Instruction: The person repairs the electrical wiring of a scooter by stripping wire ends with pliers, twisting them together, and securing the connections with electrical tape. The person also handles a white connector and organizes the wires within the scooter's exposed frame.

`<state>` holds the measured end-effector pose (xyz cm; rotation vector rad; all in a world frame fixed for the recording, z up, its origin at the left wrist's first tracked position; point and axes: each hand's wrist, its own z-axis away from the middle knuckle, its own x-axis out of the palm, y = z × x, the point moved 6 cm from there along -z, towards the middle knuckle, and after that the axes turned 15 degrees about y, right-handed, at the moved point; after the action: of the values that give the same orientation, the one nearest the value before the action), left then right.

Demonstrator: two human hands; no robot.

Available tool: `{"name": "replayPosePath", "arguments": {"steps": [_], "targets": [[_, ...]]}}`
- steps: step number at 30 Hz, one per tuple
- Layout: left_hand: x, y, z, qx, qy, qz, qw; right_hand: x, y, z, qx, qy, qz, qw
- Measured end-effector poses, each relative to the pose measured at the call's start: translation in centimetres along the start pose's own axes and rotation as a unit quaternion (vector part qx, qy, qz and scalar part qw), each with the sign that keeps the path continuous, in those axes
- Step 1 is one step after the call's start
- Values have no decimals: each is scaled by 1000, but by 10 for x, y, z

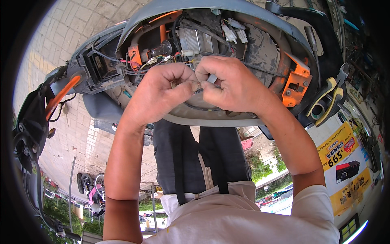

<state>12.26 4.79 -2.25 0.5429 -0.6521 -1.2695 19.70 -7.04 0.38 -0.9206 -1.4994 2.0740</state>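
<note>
Over the opened body of a scooter [227, 121], both of my hands are closed and their fingertips almost meet. My left hand [162, 92] pinches thumb against forefinger, and what sits between them is too small to make out. Curled around a small light-grey plug connector [212, 79] is my right hand [237, 84]. A short dark wire [198, 90] shows between the two thumbs. Just beyond the fingers lie thin coloured wires with white connectors [152, 60] and a finned metal box [197, 40]. The fingers hide part of the wiring below.
Yellow-handled pliers [331, 97] rest at the scooter's right end, beside an orange metal bracket [296, 84]. More white connectors [235, 30] hang at the far side. The handlebar [30, 138] stands at left. A yellow-and-white printed sheet [345, 166] lies at lower right.
</note>
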Motion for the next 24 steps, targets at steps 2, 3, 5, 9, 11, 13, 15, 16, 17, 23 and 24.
{"name": "replayPosePath", "arguments": {"steps": [2, 3, 5, 9, 11, 13, 15, 16, 17, 23, 24], "targets": [[0, -1, 0, -8, -2, 10, 1000, 0, 1, 1, 15, 1, -11, 1000], [0, -1, 0, -11, -1, 10, 1000, 0, 1, 1, 29, -1, -15, 999], [-1, -1, 0, -15, -1, 16, 1000, 0, 1, 1, 57, -4, -24, 998], [-1, -2, -1, -18, -3, 35, 999, 0, 3, 0, 80, 2, -33, 996], [-2, -3, -1, -15, 3, 26, 1000, -1, 4, 0, 101, 11, -38, 994], [-4, -4, 0, -9, 14, 0, 1000, -3, 5, 1, 90, 17, -20, 996], [-3, 0, 4, 20, 36, -32, 999, -3, 6, 1, 85, 22, -8, 996], [-3, 3, 6, 34, 48, -48, 997, -4, 6, 2, 85, 24, -5, 996], [-3, 5, 8, 43, 55, -53, 996, -3, 5, 3, 85, 25, -2, 996], [-5, 9, 11, 72, 96, -60, 991, -5, 7, 7, 180, 50, -42, 982], [-4, 7, 11, 69, 98, -44, 992, -5, 10, 9, 200, 48, -61, 977]]}}
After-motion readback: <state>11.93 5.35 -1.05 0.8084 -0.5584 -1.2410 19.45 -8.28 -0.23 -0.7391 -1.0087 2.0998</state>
